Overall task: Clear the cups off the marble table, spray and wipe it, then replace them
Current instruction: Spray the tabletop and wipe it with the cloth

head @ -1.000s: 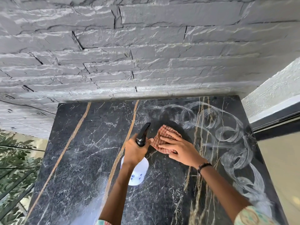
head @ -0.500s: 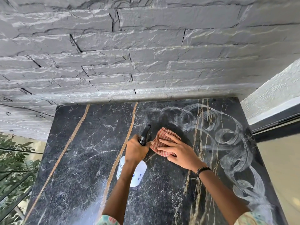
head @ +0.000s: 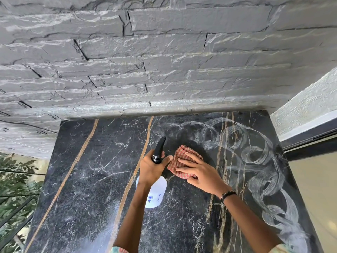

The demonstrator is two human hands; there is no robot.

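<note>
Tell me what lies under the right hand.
Under the right hand lies a red checked cloth, pressed flat on the black marble table. The marble beneath the cloth is covered.

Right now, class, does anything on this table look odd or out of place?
Yes: whitish looping smears cover the right side of the marble table, beside the checked cloth under the right hand. They look like wiping streaks, not damage.

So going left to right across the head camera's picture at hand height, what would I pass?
Green leaves → bare dark marble table → left hand gripping the spray bottle → checked cloth under the right hand → white swirled wipe marks → pale wall.
</note>
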